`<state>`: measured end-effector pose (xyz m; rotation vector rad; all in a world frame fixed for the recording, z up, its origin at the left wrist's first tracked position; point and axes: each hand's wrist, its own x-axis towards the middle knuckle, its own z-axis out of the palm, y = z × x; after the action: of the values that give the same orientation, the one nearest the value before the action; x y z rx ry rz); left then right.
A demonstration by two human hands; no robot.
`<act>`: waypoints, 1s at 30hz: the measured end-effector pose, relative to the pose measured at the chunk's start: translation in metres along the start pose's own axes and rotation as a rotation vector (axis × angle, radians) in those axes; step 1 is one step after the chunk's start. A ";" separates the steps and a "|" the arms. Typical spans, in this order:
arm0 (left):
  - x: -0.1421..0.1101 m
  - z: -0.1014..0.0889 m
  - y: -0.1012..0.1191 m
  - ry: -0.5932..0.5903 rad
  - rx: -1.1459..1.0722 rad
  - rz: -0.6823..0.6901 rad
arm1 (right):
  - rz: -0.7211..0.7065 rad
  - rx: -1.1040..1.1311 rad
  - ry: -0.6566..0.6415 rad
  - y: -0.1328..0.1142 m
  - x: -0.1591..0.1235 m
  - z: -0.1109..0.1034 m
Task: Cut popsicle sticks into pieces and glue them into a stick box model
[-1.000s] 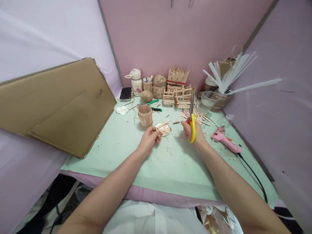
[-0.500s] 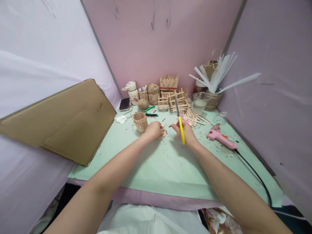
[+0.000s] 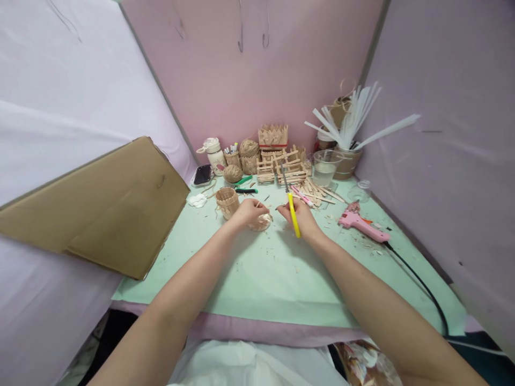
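My left hand (image 3: pixel 251 212) is closed in a pinch over a small round wooden piece (image 3: pixel 261 224) lying on the table. A thin pale sliver shows by its fingertips, too small to name surely. Just left of that hand stands a cup made of wooden sticks (image 3: pixel 227 202), with string hanging from its side. My right hand (image 3: pixel 302 219) grips scissors with yellow handles (image 3: pixel 294 215), their blades pointing up and away from me. A gap separates the two hands.
Loose craft sticks (image 3: pixel 319 193) and small stick crates (image 3: pixel 292 172) lie behind my right hand. A pink glue gun (image 3: pixel 364 224) with a black cord rests at the right. Cardboard (image 3: pixel 116 203) leans at the left. Twine (image 3: pixel 232 173), a phone (image 3: pixel 202 175) and a bottle (image 3: pixel 215 155) are at the back.
The view has shifted slightly. My left hand has moved a little off the round wooden piece, so more of it shows. The scissors stay in my right hand.
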<state>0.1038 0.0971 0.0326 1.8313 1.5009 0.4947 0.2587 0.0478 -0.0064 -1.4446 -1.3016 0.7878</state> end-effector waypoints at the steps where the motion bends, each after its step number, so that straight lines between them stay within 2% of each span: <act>1: -0.004 -0.002 0.001 -0.008 -0.053 0.009 | 0.016 0.021 -0.012 0.000 -0.001 0.001; 5: -0.018 -0.006 -0.001 -0.071 -0.439 0.022 | 0.086 0.123 -0.088 -0.003 -0.005 0.005; 7: -0.021 -0.004 -0.003 -0.075 -0.535 0.030 | 0.112 0.172 -0.118 -0.006 -0.007 0.007; 12: -0.023 0.004 -0.009 -0.047 -0.574 0.057 | 0.136 0.262 -0.148 -0.010 -0.009 0.007; 18: -0.023 0.014 -0.015 -0.055 -0.616 0.062 | 0.146 0.314 -0.142 -0.004 -0.009 0.010; 25: -0.029 0.014 -0.013 -0.079 -0.713 0.016 | 0.159 0.313 -0.090 -0.001 -0.008 0.012; 30: -0.030 0.015 -0.012 -0.088 -0.672 0.025 | 0.157 0.283 -0.085 -0.005 -0.010 0.011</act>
<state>0.0979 0.0656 0.0180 1.3199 1.0718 0.8049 0.2448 0.0409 -0.0059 -1.3057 -1.0969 1.1017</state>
